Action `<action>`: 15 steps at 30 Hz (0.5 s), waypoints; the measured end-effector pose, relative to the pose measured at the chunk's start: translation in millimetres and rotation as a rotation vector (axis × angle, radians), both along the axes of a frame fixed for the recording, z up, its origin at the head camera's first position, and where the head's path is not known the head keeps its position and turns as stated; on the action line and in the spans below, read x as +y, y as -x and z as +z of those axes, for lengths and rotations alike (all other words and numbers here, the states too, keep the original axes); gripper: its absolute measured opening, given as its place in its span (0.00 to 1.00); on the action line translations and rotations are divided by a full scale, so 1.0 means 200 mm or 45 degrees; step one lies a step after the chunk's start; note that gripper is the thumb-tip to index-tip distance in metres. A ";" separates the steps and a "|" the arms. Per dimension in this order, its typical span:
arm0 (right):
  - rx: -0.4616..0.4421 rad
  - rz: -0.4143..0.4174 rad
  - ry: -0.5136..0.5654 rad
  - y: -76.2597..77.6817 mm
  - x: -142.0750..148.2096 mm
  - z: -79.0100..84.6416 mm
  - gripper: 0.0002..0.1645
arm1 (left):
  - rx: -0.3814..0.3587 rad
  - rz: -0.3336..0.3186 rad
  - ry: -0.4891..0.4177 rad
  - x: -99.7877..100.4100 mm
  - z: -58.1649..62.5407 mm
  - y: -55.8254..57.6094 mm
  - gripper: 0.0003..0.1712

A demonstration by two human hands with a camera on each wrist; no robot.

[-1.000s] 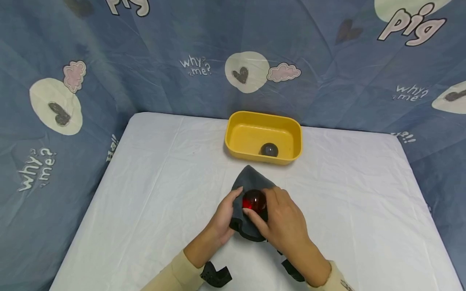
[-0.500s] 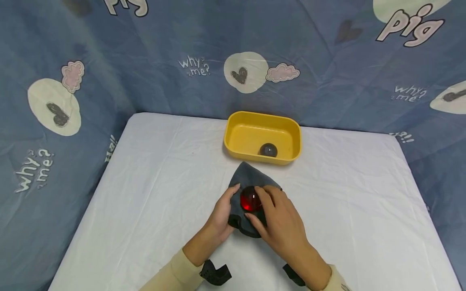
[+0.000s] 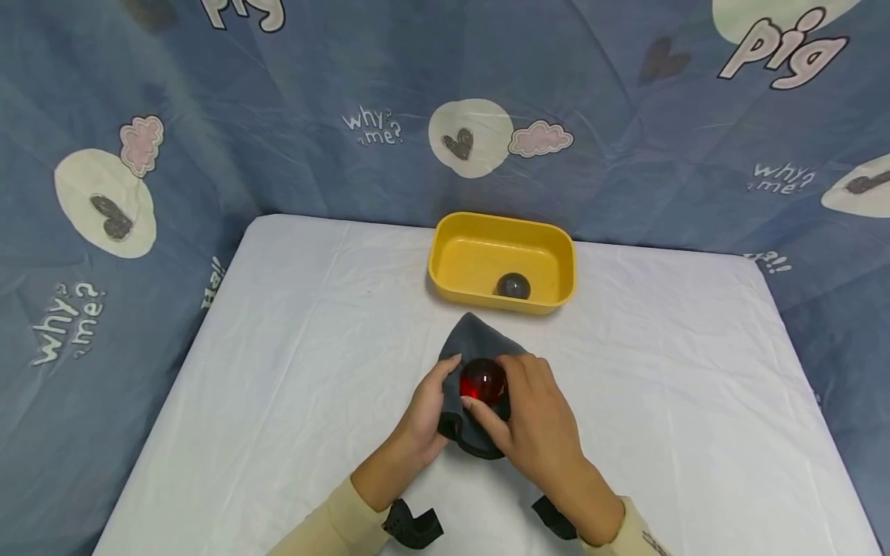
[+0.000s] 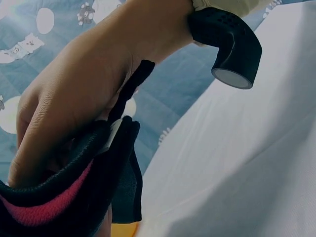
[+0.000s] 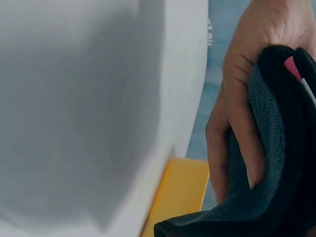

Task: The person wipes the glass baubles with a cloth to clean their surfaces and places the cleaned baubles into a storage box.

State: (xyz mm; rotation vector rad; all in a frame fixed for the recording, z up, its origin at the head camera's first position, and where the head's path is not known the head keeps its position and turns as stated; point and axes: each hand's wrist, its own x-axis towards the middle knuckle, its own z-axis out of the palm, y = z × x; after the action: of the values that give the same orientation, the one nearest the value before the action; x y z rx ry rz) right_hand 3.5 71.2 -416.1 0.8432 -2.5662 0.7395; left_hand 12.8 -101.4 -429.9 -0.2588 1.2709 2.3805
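While the grip of your right hand [image 3: 541, 421] pinches the red ball [image 3: 480, 384] over the gray cloth [image 3: 476, 333] your left hand [image 3: 421, 413] grips, slackening could let it slip onto the surface [image 3: 313, 371], short of the far yellow tray [image 3: 480, 299].

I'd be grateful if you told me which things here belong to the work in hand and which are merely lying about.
Work in hand: red ball, gray cloth, left hand, right hand.
Not held, perhaps incidental: yellow tray, dark ball inside it, white tablecloth, blue curtain.
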 end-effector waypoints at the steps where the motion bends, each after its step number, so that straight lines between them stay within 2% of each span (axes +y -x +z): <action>1: -0.006 -0.011 0.001 0.00 0.00 0.00 0.39 | 0.000 0.002 0.003 0.00 0.00 0.00 0.36; 6: -0.059 -0.049 0.008 0.00 0.00 -0.01 0.42 | -0.016 0.010 0.005 0.00 -0.01 0.00 0.35; 12: -0.177 -0.059 -0.033 0.00 0.00 0.03 0.37 | -0.039 0.015 0.006 -0.01 0.00 0.01 0.36; 15: -0.144 -0.029 -0.080 -0.01 0.00 0.05 0.42 | -0.016 0.014 -0.013 -0.02 0.01 0.01 0.36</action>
State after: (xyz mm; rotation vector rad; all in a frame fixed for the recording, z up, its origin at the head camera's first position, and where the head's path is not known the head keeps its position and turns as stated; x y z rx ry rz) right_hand 5.6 71.7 -406.3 0.8113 -2.7076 0.7229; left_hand 10.3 -105.3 -428.1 -0.2785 1.2544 2.3905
